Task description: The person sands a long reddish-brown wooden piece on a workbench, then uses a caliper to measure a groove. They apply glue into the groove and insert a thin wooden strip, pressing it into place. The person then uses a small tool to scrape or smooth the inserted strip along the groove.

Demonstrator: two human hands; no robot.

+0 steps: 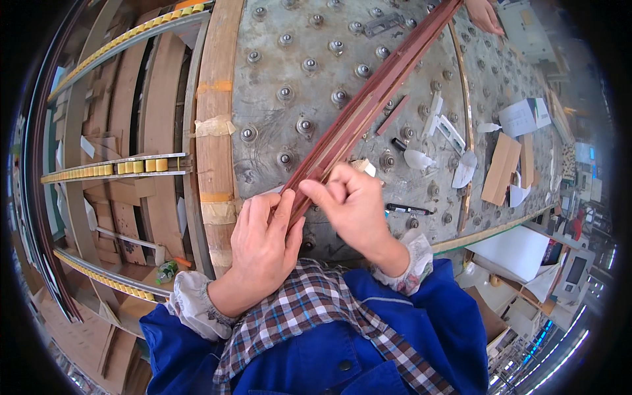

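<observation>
A bundle of long reddish-brown strips, or one grooved profile (375, 99), runs diagonally from the far right down to my hands; I cannot tell which. My left hand (262, 240) grips its near end, thumb and fingers on either side. Close beside it, my right hand (355, 210) is closed, with thumb and curled fingers pinched together at the strip's right edge. Whatever those fingers hold, if anything, is hidden. A crumpled whitish scrap (363, 167) shows just beyond my right hand. At the far end, another person's hand (484, 16) is beside the strip.
The grey metal table (263, 161) has several ball rollers. Right of the strip lie a black marker (409, 209), a small translucent bottle (418, 159), a short reddish piece (393, 116), white brackets (451, 135) and cardboard (500, 171). A rack with yellow rollers (135, 167) stands left.
</observation>
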